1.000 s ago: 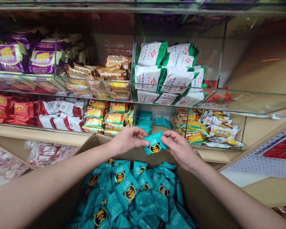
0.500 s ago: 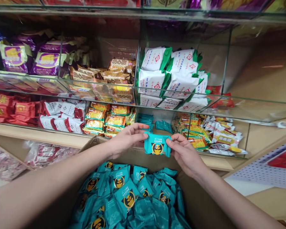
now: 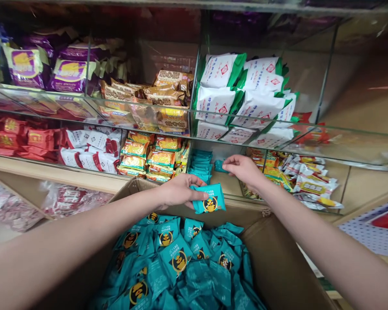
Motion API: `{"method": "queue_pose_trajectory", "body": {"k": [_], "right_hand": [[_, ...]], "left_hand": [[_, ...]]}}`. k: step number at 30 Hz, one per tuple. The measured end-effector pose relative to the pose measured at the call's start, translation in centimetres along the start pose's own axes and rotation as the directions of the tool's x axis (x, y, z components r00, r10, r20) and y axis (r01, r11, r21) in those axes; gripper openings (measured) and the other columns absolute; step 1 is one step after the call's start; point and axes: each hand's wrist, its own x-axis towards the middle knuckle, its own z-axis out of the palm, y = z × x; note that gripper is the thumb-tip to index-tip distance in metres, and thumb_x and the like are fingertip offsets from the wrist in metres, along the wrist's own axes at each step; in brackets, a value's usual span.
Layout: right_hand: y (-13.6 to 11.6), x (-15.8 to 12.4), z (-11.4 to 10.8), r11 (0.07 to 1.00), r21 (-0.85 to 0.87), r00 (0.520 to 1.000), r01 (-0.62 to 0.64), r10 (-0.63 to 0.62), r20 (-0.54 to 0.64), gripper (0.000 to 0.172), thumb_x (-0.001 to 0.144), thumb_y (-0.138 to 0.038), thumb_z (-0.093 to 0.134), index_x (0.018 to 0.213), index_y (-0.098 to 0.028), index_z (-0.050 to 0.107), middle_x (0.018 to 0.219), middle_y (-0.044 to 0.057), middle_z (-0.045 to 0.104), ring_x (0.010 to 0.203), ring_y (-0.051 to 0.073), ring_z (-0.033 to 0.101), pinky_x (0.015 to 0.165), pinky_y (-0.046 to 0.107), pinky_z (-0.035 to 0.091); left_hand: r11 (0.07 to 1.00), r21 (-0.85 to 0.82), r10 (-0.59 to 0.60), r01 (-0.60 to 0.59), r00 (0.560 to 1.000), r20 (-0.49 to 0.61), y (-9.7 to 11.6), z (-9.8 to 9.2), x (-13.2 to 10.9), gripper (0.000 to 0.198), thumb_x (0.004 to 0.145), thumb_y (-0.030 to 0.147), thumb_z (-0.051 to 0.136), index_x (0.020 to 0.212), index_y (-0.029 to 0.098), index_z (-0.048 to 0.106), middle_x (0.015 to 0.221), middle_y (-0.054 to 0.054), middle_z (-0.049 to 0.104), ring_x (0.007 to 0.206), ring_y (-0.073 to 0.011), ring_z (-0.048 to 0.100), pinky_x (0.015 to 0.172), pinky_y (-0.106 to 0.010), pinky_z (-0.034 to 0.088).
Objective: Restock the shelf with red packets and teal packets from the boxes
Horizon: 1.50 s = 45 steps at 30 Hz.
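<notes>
My left hand (image 3: 183, 189) grips a teal snack packet (image 3: 210, 199) with a yellow cartoon figure on a black shape, above the far edge of a cardboard box. My right hand (image 3: 242, 170) reaches into a lower shelf compartment, its thumb and fingers pinched at the edge of another teal packet (image 3: 220, 165). Beside that, a stack of teal packets (image 3: 200, 165) lines the compartment's left side. Below my hands, the open cardboard box (image 3: 274, 245) holds a heap of loose teal packets (image 3: 177, 260).
Clear dividers and a glass front edge (image 3: 271, 122) bound the compartments. Yellow packets (image 3: 163, 157) lie left of the teal stack, white and red packets (image 3: 315, 181) to the right. White-green bags (image 3: 220, 103) stand on the shelf above. Plastic-wrapped goods (image 3: 67, 200) lie lower left.
My right hand has let go of the held packet and moved up into the compartment. My left hand keeps the packet, now tilted and slightly lower. The view has shifted a little.
</notes>
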Motion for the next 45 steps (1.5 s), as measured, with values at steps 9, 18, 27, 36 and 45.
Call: {"method": "queue_pose_trajectory", "body": {"k": [9,18,27,36,45], "right_hand": [[1.1,7.7,4.3,0.875,-0.484,0.980,-0.018,0.110,0.163,0.054,0.070,-0.041,0.054,0.119,-0.023,0.043,0.124,0.015,0.041,0.111,0.034,0.039,0.080,0.041,0.037],[0.3,4.3,1.7,0.811,-0.517,0.885,0.272,0.000,0.466,0.056,0.061,-0.036,0.065,0.114,-0.025,0.051,0.116,0.008,0.051,0.101,0.026,0.050,0.080,0.031,0.039],[-1.7,-2.2,-2.5,0.914,0.402,0.862,0.057,-0.248,0.441,0.043,0.078,-0.046,0.044,0.107,-0.015,0.054,0.096,0.008,0.061,0.079,0.015,0.057,0.064,0.026,0.047],[0.0,-1.9,-2.1,0.888,0.460,0.975,-0.017,-0.086,0.203,0.034,0.068,-0.026,0.062,0.098,-0.016,0.048,0.083,0.005,0.060,0.066,0.013,0.057,0.052,0.023,0.049],[1.6,7.3,0.2,0.939,-0.230,0.966,-0.254,0.236,-0.102,0.039,0.068,-0.014,0.056,0.107,-0.008,0.052,0.104,0.018,0.057,0.096,0.028,0.054,0.071,0.029,0.045]], "left_hand": [[0.999,-0.045,-0.008,0.011,0.999,0.053,-0.7,-0.4,0.5,0.042,0.057,0.031,0.071,0.093,0.014,0.055,0.078,-0.004,0.064,0.059,-0.0112,0.061,0.051,-0.023,0.051],[0.999,-0.054,0.011,-0.006,0.996,0.091,-0.9,-0.5,0.6,0.037,0.061,0.026,0.070,0.091,0.014,0.053,0.080,-0.004,0.062,0.057,-0.0105,0.060,0.048,-0.022,0.051],[0.985,-0.105,0.139,-0.140,0.990,-0.016,-0.9,0.3,0.6,0.038,0.064,0.024,0.067,0.097,0.016,0.048,0.079,-0.001,0.058,0.058,-0.0096,0.059,0.044,-0.020,0.050],[0.983,0.075,0.174,-0.167,0.981,-0.085,-0.9,0.3,0.7,0.055,0.075,0.025,0.056,0.121,0.025,0.025,0.090,-0.005,0.057,0.040,-0.0065,0.057,0.037,-0.016,0.047],[0.973,0.194,0.131,-0.125,0.991,-0.018,-0.6,0.2,0.6,0.030,0.076,0.021,0.051,0.104,0.016,0.042,0.098,-0.009,0.056,0.040,-0.0063,0.058,0.036,-0.015,0.045]]}}
